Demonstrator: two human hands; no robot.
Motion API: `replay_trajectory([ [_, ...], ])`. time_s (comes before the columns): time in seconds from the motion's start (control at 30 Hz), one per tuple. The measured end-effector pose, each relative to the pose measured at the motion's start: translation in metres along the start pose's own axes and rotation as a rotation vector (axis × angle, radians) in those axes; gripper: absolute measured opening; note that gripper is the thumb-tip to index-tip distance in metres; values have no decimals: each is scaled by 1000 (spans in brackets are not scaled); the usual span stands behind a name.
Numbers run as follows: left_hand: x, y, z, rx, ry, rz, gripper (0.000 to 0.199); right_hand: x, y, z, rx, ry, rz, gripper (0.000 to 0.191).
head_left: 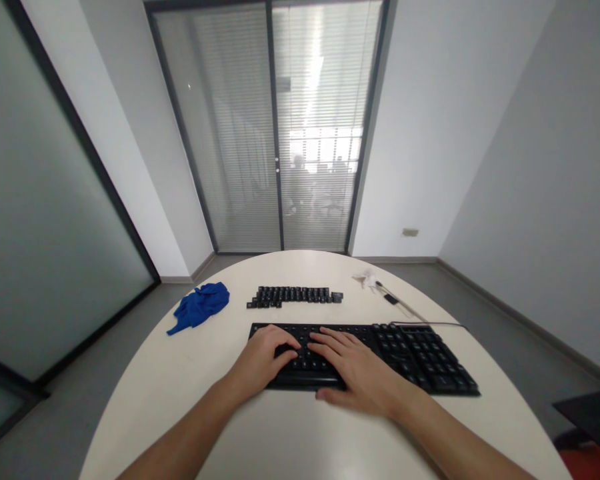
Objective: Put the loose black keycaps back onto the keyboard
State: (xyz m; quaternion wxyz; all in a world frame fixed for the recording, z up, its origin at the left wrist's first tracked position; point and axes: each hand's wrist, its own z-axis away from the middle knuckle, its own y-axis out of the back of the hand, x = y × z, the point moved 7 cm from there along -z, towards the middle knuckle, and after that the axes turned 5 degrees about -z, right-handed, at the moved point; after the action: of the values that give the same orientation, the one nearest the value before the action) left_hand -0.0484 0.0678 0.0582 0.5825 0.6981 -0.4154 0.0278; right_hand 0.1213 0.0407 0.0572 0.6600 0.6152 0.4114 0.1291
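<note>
A black keyboard lies across the table in front of me, with keys standing on its right part and a stripped area, largely covered by my hands, on its left part. My left hand rests over the left end. Its index finger and thumb curl together at the tips, and anything between them is too small to make out. Lying over the middle is my right hand, fingers stretched out onto the keyboard and thumb at its front edge. Several loose black keycaps are laid out in rows behind the keyboard.
A crumpled blue cloth lies at the left of the rounded white table. Toward the back right are a white crumpled piece and a slim brush-like stick beside a small black piece. The keyboard's cable runs off to the right.
</note>
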Motion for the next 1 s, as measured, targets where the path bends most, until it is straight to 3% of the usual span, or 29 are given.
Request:
replay_trajectory([
  [0.33, 0, -4, -2, -48, 2, 16, 13, 0, 1, -1, -1, 6, -4, 74],
  [0.6, 8, -5, 0, -20, -58, -19, 10, -1, 1, -1, -3, 1, -2, 75],
  [0.87, 4, -7, 3, 19, 58, -28, 13, 0, 1, 0, 0, 4, 3, 74],
  [1.0, 11, -8, 2, -1, -3, -57, 14, -1, 1, 0, 11, 14, 5, 74],
])
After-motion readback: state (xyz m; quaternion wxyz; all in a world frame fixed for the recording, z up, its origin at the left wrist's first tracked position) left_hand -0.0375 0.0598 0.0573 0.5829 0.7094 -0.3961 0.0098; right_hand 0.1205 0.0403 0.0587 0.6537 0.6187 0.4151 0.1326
